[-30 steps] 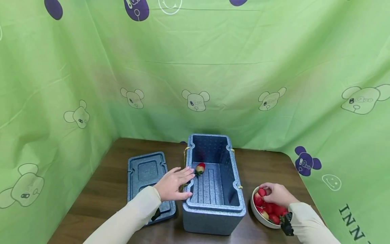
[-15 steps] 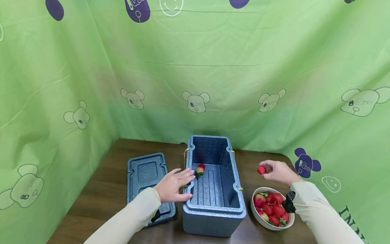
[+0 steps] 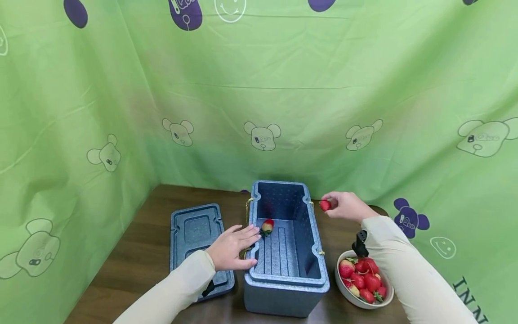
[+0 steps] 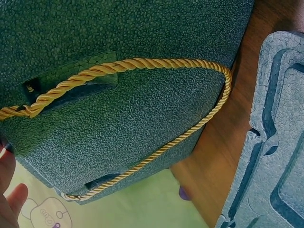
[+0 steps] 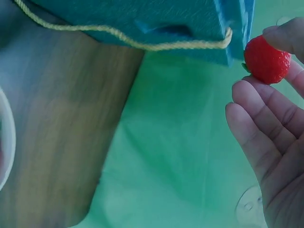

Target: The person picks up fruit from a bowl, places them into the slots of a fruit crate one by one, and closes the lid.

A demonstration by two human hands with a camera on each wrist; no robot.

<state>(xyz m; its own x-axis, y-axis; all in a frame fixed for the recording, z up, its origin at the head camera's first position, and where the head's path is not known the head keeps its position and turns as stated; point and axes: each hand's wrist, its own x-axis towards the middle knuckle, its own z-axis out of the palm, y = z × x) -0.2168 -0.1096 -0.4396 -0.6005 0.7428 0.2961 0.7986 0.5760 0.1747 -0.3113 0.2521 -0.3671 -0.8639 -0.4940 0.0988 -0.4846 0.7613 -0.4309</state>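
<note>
My right hand (image 3: 346,207) pinches a red strawberry (image 5: 267,60) between thumb and fingers, raised just to the right of the blue foam box (image 3: 286,299). In the right wrist view a bit of green leaf shows at the berry's edge. My left hand (image 3: 234,248) rests with extended fingers over the box's left rim. Inside the box one strawberry (image 3: 267,226), red and pale, lies near the left wall. More strawberries (image 3: 358,281) fill a white bowl (image 3: 342,294) at the box's right, below my right forearm.
Left of the box the blue foam lid (image 3: 197,225) lies flat on the brown wooden table (image 3: 121,274), partly under my left arm. A gold rope handle (image 4: 156,63) hangs along the box's side. A green printed cloth (image 3: 303,90) hangs behind the table.
My right hand has lifted a strawberry out of the bowl and carried it up and leftward to beside the box. The left hand has stayed on the rim.
</note>
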